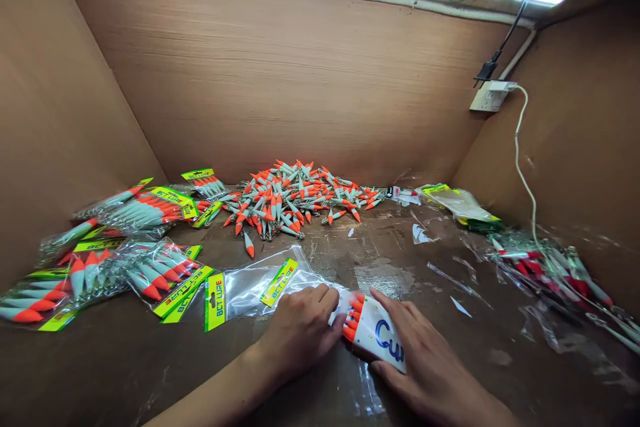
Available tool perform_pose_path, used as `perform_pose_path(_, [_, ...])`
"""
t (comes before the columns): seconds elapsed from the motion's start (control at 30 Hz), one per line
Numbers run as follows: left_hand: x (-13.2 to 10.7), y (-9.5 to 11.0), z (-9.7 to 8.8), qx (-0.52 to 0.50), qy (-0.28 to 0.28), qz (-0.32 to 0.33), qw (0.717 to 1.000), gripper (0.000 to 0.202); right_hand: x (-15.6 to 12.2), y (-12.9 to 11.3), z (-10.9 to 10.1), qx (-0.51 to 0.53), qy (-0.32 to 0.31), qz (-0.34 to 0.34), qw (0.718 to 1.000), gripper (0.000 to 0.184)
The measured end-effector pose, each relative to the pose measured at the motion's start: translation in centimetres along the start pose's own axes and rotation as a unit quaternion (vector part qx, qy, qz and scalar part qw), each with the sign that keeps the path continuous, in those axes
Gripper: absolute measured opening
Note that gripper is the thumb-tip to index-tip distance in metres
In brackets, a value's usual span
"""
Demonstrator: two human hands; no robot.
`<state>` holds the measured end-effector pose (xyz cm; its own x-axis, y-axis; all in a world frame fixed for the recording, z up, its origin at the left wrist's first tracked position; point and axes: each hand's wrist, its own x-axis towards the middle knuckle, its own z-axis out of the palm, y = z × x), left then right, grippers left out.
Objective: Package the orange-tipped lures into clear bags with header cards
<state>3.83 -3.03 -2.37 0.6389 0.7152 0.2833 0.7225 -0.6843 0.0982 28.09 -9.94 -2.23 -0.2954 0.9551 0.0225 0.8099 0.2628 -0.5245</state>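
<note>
Holding the box [371, 330] steady in the gripping right hand [427, 350] should keep the lures [351, 323] aligned; the left hand [305, 320] curls beside them, its hold unclear.

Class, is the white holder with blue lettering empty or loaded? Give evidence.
Loaded: orange lure tips show at one end of the white holder.

Right fingers [388, 305] cover the end of the blue lettering [391, 345], and beside the left fingers [324, 301], the top orange tip [359, 297] blurs!

The left grip [306, 321] is curled, the right grip [421, 341] arched more openly.
</note>
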Motion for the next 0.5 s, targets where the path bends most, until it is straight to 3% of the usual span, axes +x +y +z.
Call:
perform_pose_path(0.1, [0.0, 0.5, 0.4, 0.025, 0.026, -0.013, 0.999, 0.015, 0.3, 0.1, 0.8, -0.018, 0.006, -0.006, 1.000, 0.086])
perform_pose_path(0.33, [-0.5, 1.6, 0.6, 0.026, 0.013, 0.063, 0.998, 0.015, 1.6, -0.3, 0.8, -0.040, -0.016, -0.024, 0.999, 0.081])
perform_pose_path(0.4, [-0.5, 1.2, 0.5, -0.007, -0.004, 0.081, 0.997, 0.023, 1.9, -0.2, 0.6, -0.036, -0.024, -0.027, 0.999, 0.073])
perform_pose_path(0.5, [-0.3, -0.4, 0.4, -0.083, -0.016, 0.067, 0.994, 0.053, 1.8, 0.5, 0.5, -0.029, -0.021, -0.019, 0.999, 0.067])
